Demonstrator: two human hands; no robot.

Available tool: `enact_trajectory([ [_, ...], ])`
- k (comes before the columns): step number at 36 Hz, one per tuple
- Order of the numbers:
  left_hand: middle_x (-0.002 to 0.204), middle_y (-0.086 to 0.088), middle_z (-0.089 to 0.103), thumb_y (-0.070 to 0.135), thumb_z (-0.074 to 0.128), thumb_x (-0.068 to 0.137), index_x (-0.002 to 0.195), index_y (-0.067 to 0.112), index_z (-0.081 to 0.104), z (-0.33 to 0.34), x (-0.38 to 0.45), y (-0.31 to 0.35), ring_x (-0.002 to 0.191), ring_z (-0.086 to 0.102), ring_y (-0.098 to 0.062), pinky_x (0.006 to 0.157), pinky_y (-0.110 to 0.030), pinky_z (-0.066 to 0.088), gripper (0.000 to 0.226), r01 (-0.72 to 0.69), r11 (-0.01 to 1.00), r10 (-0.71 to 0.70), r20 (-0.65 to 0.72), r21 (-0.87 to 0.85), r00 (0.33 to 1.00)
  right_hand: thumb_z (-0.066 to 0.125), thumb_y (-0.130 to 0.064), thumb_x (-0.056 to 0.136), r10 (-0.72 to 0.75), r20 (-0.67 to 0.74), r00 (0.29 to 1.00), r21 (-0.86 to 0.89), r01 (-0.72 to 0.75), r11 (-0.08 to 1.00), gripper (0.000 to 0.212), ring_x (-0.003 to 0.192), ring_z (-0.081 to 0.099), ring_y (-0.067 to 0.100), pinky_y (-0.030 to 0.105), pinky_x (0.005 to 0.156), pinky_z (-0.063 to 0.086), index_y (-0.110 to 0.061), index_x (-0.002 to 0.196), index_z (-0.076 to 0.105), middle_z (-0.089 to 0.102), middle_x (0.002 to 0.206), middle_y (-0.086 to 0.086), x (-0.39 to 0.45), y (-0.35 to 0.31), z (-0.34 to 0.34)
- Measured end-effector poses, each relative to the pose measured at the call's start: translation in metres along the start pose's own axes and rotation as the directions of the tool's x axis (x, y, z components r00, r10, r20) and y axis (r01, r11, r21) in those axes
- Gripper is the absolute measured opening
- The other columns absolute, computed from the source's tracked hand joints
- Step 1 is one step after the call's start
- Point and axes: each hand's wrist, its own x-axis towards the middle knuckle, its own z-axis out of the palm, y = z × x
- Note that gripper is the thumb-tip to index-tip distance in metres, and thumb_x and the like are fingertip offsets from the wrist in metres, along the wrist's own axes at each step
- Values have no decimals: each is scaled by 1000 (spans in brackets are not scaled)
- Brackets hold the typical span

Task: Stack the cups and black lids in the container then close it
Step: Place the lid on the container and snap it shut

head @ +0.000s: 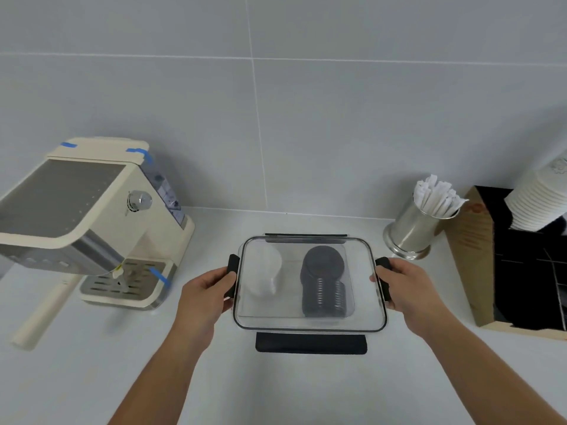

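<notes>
Head view: my left hand (205,291) and right hand (405,288) press the side latches (232,276) of the clear container (310,325), fingers closed on them to lock its lid; cups (266,276) and black lids (324,285) sit inside, near the wall.

This looks like a coffee-service counter, in a café or an office pantry. A cream espresso machine (92,222) with a drip tray stands at the left on a pale countertop (276,388), against a wall of large grey tiles (337,133). At the far right a steel canister (414,231) holds paper-wrapped straws or stirrers, beside a compartmented box (478,265) with a tall stack of white paper cups (537,200).
</notes>
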Motion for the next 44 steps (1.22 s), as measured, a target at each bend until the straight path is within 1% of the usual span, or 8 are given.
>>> enact_trajectory([
  [5,87,-5,76,9,64,93,89,16,74,-2,33,10,79,70,-22,63,-26,53,13,50,998,-52,23,48,998,60,-9,82,61,50,997,17,-62,998,12,62,53,20,29,50,47,-13,80,71,68,74,8,19,-16,17],
  [11,93,-12,73,8,64,92,102,6,72,-1,71,20,82,67,-26,70,-31,53,13,80,994,-84,52,72,995,58,-7,83,72,46,996,-31,-71,997,11,62,52,20,29,50,45,-5,84,68,65,72,9,43,-30,36],
  [21,88,-9,75,9,64,92,89,14,72,-3,84,7,78,70,-23,62,-29,55,10,136,987,-139,26,91,990,59,-2,78,110,63,992,-74,-106,992,15,59,45,21,25,44,43,10,87,59,54,69,11,57,-24,46],
  [25,87,-5,77,9,63,93,92,15,74,-7,81,-2,78,72,-21,57,-26,57,12,133,987,-134,8,88,991,62,-3,79,85,73,994,-88,-79,993,10,55,46,18,22,42,44,5,86,62,53,68,9,55,-13,45],
  [29,83,-1,79,7,61,94,89,19,74,-9,73,-11,73,75,-16,53,-23,57,19,133,988,-136,30,73,990,65,-5,80,64,74,995,-76,-59,995,11,58,53,21,27,48,50,-14,83,70,63,72,10,51,-1,41],
  [37,100,-6,76,6,63,92,107,12,76,-14,78,-27,93,71,-23,84,-33,55,21,116,986,-119,14,117,993,68,-9,82,66,113,991,-79,-58,995,13,64,60,27,54,66,58,-21,86,72,68,80,15,43,9,39],
  [40,100,-7,77,4,63,91,101,14,77,-13,81,-29,97,70,-27,94,-40,54,21,115,985,-117,9,129,993,69,-10,81,55,123,991,-87,-44,995,15,65,63,27,52,64,59,-24,83,73,70,84,18,42,9,39],
  [44,100,-8,76,0,61,90,105,12,75,-14,81,-34,96,70,-27,88,-36,55,24,124,985,-124,-5,121,992,68,-12,84,45,137,990,-110,-30,993,16,74,67,36,47,63,61,-26,89,69,69,89,20,43,13,40],
])
